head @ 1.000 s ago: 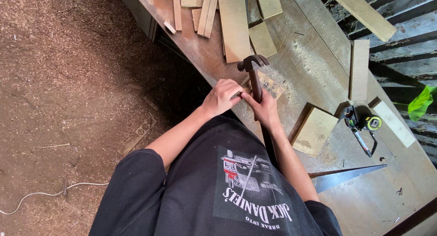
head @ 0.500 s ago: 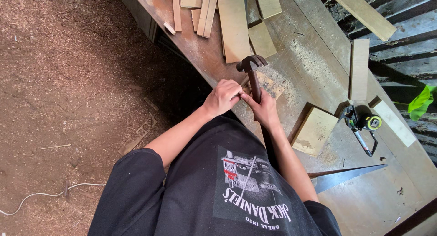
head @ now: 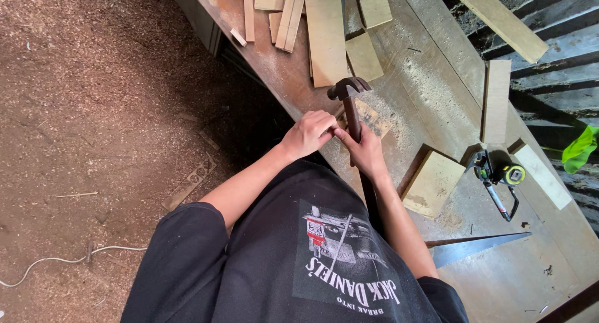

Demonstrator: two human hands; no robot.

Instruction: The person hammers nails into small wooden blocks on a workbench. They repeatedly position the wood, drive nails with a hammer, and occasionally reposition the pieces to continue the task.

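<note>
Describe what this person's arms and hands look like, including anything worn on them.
Both arms are bare from above the elbow down. The left hand and right hand wear no gloves, and no rings, watch or bands are visible. Short black sleeves of a loose T-shirt cover the upper arms; the shirt carries a printed picture with white lettering.
</note>
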